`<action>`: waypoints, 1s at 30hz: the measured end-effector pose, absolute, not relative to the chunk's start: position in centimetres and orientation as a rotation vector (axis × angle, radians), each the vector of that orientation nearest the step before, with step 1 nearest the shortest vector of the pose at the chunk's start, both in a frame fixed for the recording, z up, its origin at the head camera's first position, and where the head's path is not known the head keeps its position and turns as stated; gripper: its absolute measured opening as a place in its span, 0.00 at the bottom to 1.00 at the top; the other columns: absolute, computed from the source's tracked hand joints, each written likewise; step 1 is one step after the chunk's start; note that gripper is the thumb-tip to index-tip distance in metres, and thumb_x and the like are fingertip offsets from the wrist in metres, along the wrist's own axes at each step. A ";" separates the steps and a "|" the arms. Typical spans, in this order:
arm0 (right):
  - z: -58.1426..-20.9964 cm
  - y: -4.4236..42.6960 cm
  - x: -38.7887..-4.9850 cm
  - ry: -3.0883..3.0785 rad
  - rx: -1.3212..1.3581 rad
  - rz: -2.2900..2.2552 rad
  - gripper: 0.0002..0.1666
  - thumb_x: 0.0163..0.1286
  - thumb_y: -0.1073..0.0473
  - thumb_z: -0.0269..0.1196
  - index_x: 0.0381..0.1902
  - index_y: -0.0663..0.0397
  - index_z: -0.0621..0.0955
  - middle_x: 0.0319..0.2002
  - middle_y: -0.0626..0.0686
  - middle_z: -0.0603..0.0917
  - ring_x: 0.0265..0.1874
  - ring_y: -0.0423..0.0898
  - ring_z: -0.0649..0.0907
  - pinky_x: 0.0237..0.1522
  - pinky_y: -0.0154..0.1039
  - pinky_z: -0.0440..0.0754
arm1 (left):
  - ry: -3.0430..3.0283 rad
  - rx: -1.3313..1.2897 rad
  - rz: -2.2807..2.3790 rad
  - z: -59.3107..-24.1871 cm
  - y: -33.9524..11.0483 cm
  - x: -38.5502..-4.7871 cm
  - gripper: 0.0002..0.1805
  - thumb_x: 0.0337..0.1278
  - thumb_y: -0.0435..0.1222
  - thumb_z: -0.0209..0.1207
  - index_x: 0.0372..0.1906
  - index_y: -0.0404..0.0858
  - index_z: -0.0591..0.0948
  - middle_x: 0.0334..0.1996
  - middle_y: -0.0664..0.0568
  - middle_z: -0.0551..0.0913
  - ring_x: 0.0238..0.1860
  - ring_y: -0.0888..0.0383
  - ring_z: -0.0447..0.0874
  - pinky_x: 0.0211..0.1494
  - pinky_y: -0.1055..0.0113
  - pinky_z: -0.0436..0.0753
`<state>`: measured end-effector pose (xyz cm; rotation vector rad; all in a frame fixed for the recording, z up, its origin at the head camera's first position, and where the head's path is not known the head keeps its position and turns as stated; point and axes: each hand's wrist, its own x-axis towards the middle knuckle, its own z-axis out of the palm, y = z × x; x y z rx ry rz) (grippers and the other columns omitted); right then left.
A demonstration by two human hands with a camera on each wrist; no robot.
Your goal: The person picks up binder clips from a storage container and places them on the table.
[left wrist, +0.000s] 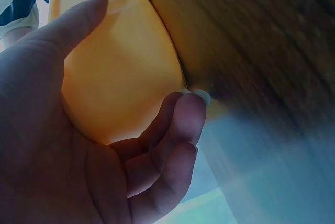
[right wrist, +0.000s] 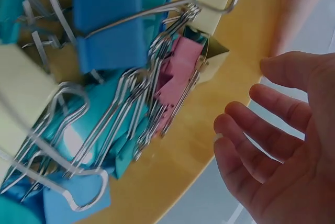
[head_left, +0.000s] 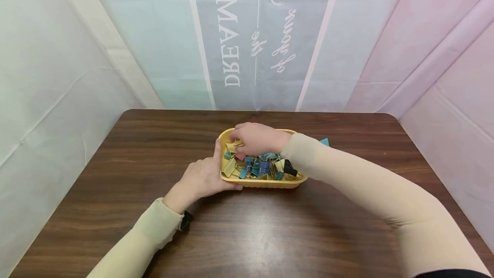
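A yellow plastic tray (head_left: 270, 183) full of binder clips stands on the table. My left hand (head_left: 204, 177) holds the tray's left end, its thumb (left wrist: 78, 22) along the yellow wall and its other fingers curled near the base. Over the tray's left half reaches my right hand (head_left: 256, 138). In the right wrist view its fingers are loosely bent with nothing between them, close to the tray's rim. Below lie a pink binder clip (right wrist: 180, 72), a blue binder clip (right wrist: 110, 25), and several teal and cream ones with wire handles.
The dark wood table (head_left: 247, 226) extends around the tray on all sides. A teal piece (head_left: 325, 141) shows behind the right sleeve, partly hidden. Cloth curtains (head_left: 262, 76) hang behind the table and along both sides.
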<state>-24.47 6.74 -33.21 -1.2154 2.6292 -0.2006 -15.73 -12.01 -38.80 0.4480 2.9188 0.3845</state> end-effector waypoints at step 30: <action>-36.1 3.9 -25.0 2.566 -1.291 -0.028 0.17 0.69 0.62 0.64 0.55 0.53 0.81 0.43 0.47 0.83 0.38 0.41 0.79 0.47 0.36 0.76 | 2.902 0.483 0.349 -38.8 -12.2 -16.1 0.50 0.69 0.57 0.42 0.78 0.32 0.35 0.14 0.53 0.73 0.13 0.55 0.70 0.17 0.59 0.67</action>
